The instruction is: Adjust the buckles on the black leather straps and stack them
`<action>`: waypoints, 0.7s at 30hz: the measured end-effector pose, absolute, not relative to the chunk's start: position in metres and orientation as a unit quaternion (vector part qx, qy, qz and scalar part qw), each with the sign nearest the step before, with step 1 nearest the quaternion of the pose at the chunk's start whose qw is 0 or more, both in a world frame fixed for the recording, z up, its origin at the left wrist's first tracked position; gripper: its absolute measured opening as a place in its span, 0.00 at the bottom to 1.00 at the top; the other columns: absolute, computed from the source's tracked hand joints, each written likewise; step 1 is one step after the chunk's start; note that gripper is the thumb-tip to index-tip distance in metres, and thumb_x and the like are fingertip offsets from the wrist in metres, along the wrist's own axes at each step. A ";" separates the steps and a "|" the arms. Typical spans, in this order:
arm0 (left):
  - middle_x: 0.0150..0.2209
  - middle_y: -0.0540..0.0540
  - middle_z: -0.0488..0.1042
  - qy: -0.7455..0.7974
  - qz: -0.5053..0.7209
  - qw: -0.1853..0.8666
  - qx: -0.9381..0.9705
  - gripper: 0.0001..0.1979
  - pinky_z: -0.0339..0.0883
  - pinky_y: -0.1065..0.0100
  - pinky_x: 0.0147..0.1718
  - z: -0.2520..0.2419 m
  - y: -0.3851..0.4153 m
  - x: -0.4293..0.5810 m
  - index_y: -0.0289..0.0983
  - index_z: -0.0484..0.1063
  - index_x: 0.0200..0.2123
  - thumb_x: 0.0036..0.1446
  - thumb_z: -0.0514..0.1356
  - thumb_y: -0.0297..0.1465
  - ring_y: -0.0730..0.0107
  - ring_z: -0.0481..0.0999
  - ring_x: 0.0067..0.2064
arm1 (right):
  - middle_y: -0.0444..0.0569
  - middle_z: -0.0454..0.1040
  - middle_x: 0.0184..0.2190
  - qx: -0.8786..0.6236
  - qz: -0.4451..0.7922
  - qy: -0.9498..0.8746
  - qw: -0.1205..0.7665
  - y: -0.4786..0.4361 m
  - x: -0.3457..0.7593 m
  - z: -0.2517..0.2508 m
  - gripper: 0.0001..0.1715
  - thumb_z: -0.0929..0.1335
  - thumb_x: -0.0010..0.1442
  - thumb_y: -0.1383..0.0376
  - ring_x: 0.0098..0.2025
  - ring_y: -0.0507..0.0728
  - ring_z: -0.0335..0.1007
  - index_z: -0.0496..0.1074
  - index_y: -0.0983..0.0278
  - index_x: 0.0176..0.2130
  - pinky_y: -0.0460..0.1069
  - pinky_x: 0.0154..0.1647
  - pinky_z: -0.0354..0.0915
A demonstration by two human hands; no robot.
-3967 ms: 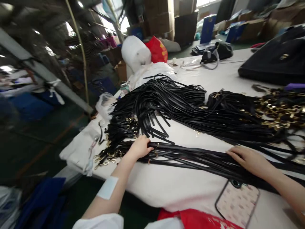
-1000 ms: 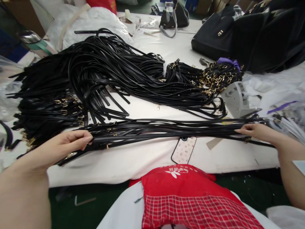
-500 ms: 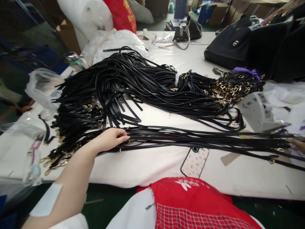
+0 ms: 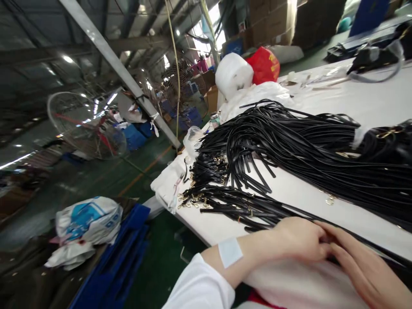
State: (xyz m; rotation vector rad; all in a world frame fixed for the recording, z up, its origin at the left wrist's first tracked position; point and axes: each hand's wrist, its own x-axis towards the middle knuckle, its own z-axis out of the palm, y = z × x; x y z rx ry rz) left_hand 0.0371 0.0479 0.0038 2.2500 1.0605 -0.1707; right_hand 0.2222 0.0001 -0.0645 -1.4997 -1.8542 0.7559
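Note:
My left hand (image 4: 301, 237) and my right hand (image 4: 360, 259) meet at the front of the table, both closed, fingers curled against each other. Thin black straps (image 4: 257, 223) come out on the left beside my left wrist and run on past my right hand. My fingers hide most of the grip. Just beyond lie more straps with gold clasps (image 4: 193, 204) at their left ends. A large heap of black straps (image 4: 296, 141) spreads behind, bound with a clear wrap (image 4: 359, 136) on the right.
White cloth covers the table (image 4: 206, 225), whose left corner drops to a green floor. At the back stand a white roll (image 4: 234, 76) and a red bag (image 4: 264, 65). A floor fan (image 4: 90, 126), blue pallet (image 4: 116, 257) and printed white sack (image 4: 88, 219) are to the left.
My view has swung left and tilted. My left hand has moved right along the straps and now meets my right hand. The phone is out of view.

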 end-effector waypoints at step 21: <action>0.47 0.34 0.71 0.689 -0.038 0.000 0.723 0.13 0.64 0.58 0.50 0.021 0.142 -0.151 0.32 0.75 0.44 0.63 0.52 0.28 0.55 0.69 0.51 | 0.49 0.72 0.22 -0.484 0.524 -0.676 0.187 0.033 0.183 -0.072 0.29 0.65 0.52 0.39 0.28 0.61 0.70 0.71 0.60 0.20 0.49 0.29 0.69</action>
